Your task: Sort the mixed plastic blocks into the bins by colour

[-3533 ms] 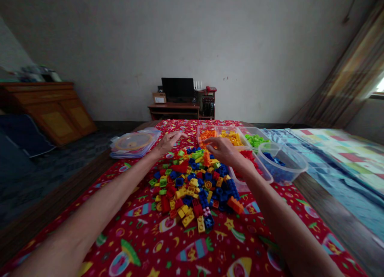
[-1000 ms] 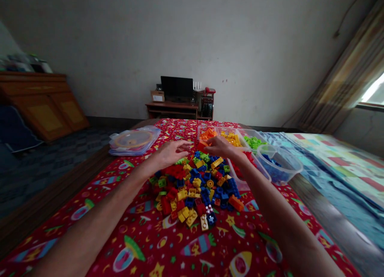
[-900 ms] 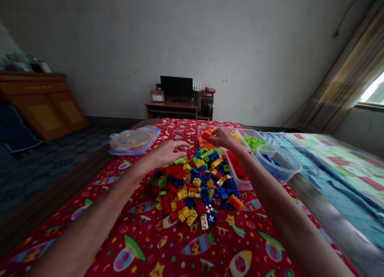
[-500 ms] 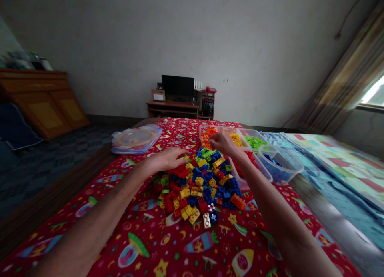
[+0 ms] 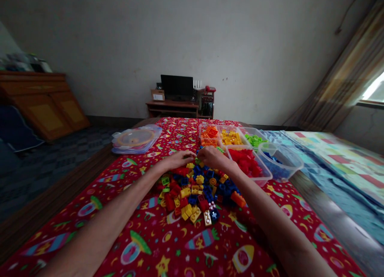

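A heap of mixed toy building bricks [image 5: 195, 189] in red, yellow, blue and green lies on the red patterned cloth [image 5: 168, 249]. Over its far side, my left hand [image 5: 180, 159] has its fingers bent and close to the thumb. My right hand [image 5: 212, 157] is beside it with fingers curled downward, the fingertips almost meeting those of the left. A small green brick [image 5: 197, 161] shows between the two hands; whether either hand grips it cannot be made out. The right fingertips are largely hidden behind the hand.
Clear bins of sorted bricks stand right of the heap: orange [image 5: 209, 136], yellow [image 5: 231, 137], light green [image 5: 254, 141], red [image 5: 247, 163] and blue [image 5: 273, 160]. Stacked plastic lids [image 5: 136, 139] lie at the left. A bed [image 5: 339, 169] adjoins on the right.
My right hand has come back from above the orange and yellow bins to the heap, moving left and nearer. My left hand has shifted slightly right, its fingers drawn closer together.
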`<state>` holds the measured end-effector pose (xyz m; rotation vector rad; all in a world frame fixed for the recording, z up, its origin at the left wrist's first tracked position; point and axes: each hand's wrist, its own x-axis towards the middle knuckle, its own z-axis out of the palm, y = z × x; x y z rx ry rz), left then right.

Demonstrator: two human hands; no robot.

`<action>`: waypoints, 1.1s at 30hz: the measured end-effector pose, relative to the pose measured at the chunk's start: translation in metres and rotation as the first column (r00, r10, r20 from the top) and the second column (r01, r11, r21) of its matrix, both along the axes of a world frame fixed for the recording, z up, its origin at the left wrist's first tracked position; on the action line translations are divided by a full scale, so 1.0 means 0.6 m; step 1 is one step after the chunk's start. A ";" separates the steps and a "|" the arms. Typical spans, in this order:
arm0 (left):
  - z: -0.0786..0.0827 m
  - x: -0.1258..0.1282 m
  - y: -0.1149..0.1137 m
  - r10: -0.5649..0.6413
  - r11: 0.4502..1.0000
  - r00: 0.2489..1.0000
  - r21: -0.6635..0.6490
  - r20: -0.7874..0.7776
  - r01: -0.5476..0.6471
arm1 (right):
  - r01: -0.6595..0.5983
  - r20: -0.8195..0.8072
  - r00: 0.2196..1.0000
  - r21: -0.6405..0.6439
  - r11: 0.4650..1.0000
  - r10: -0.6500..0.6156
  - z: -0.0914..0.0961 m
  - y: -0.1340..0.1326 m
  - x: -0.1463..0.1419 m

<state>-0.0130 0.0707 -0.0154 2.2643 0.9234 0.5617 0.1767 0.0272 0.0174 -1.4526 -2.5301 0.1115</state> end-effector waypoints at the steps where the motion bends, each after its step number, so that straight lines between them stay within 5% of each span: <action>1: -0.002 0.000 0.001 0.027 1.000 1.000 0.003 -0.007 -0.027 | 0.005 0.001 1.000 -0.003 1.000 -0.005 0.001 -0.001 0.002; 5: -0.004 -0.008 0.003 0.221 0.975 0.975 -0.009 0.011 -0.221 | 0.042 -0.020 0.999 0.031 0.999 -0.041 0.007 -0.008 0.008; 10: 0.016 -0.017 -0.005 0.413 0.910 0.885 -0.047 0.216 -0.413 | 0.157 -0.174 0.975 0.110 0.981 -0.136 0.013 -0.010 0.014; 21: 0.061 -0.004 -0.029 0.223 0.972 0.965 0.045 0.137 -0.231 | 0.137 -0.238 0.965 0.083 0.987 -0.114 0.019 -0.002 0.012; 28: 0.090 -0.039 -0.039 0.114 0.988 0.985 0.117 -0.131 -0.099 | 0.410 -0.278 0.877 0.010 0.912 -0.391 0.076 0.088 0.049; 33: 0.103 -0.045 -0.065 0.003 0.998 0.908 0.055 -0.419 0.022 | 0.440 -0.366 0.836 0.003 0.898 -0.409 0.093 0.105 0.063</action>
